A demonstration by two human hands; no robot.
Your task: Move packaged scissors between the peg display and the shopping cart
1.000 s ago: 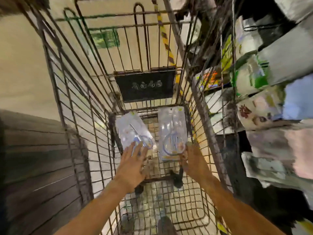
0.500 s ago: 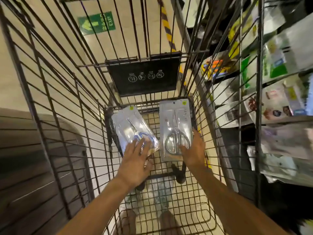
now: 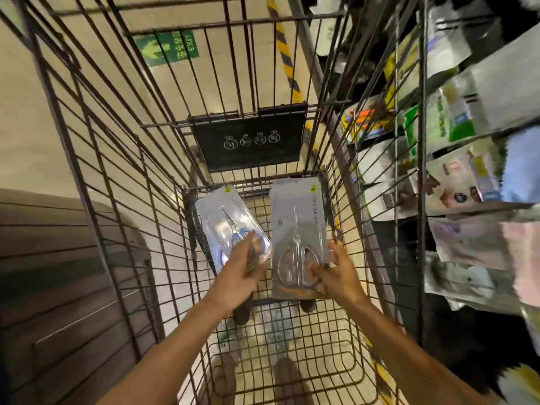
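Two blister packs of scissors lie at the far end of the wire shopping cart (image 3: 122,176). The left pack (image 3: 225,220) holds blue-handled scissors and sits tilted. The right pack (image 3: 298,229) holds silver scissors and is lifted at its near end. My left hand (image 3: 242,273) has its fingers on the near corner of the left pack; whether they grip it is unclear. My right hand (image 3: 333,273) grips the near end of the right pack, thumb on top.
A black child-seat flap (image 3: 248,141) hangs at the cart's far end. Shelves and pegs of packaged goods (image 3: 455,159) stand close along the cart's right side. A dark slatted surface (image 3: 58,287) is left of the cart. Floor shows through the wire bottom.
My right hand has closed round the near end of the silver-scissors pack and raised it. My left hand has slid further onto the blue-scissors pack. The view has shifted slightly.
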